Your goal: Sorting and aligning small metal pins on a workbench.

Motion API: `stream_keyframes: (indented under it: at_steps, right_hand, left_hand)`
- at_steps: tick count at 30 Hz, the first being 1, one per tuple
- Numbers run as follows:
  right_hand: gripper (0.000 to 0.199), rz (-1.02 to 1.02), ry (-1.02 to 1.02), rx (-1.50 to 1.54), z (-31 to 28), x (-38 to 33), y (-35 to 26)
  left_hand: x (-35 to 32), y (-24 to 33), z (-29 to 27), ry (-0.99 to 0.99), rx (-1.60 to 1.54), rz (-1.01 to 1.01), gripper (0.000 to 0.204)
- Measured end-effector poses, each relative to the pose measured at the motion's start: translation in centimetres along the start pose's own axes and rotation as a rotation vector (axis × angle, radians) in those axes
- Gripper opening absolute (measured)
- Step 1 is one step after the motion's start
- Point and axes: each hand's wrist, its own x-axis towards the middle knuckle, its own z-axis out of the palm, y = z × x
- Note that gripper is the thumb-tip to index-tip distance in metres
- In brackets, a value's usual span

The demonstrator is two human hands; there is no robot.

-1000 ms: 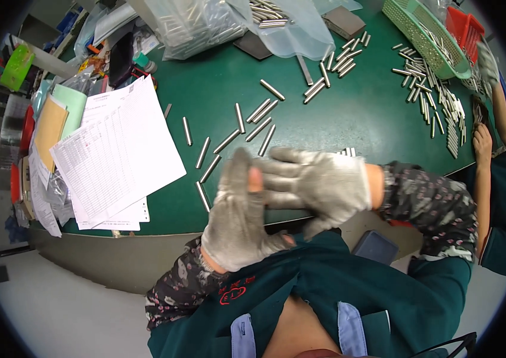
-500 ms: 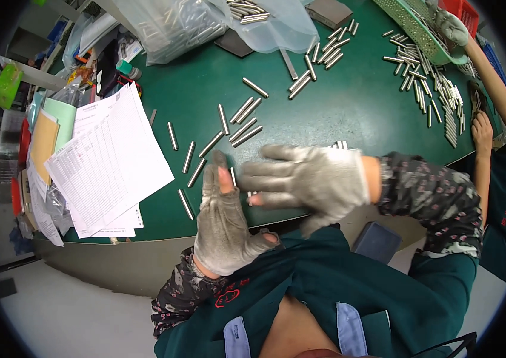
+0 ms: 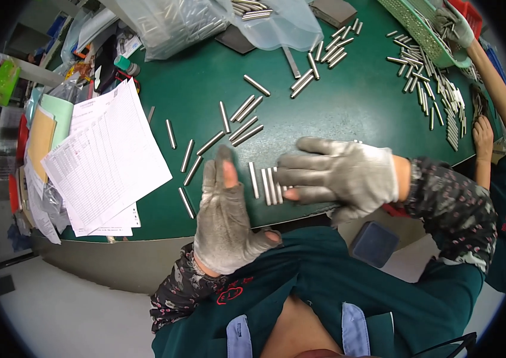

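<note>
Several smooth metal pins (image 3: 269, 186) lie side by side in a row near the front edge of the green table (image 3: 193, 77). My right hand (image 3: 348, 173), in a grey-stained glove with a bare fingertip, lies flat across this row with its fingers stretched out, hiding part of it. Just left of the row, my left hand (image 3: 224, 224) is open in a similar glove, fingers straight and thumb apart, holding nothing. Beyond its fingertips, loose pins (image 3: 210, 143) are scattered at various angles.
Printed sheets (image 3: 109, 164) cover the left side. At the back stand a clear bag of pins (image 3: 175, 27) and a translucent plastic sheet (image 3: 283, 27) with pins. On the right, a co-worker's gloved hand (image 3: 453, 28) is at a green basket (image 3: 411, 30), above a pin heap (image 3: 426, 83).
My right hand has slid to the right, away from my left hand, uncovering part of the pin row. My left hand has barely moved.
</note>
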Motion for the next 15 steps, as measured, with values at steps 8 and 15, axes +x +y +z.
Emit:
stream_keyframes:
  at_steps: [8,15]
  right_hand:
    - [0.081,-0.051,0.054,-0.063,1.8,6.3,0.0]
    - [0.080,-0.005,-0.003,-0.049,0.2,3.1,-0.3]
  left_hand:
    - [0.0,0.2,-0.3,0.149,-0.308,-0.145,0.119]
    - [0.9,-0.1,-0.3,-0.001,-0.042,0.089,0.115]
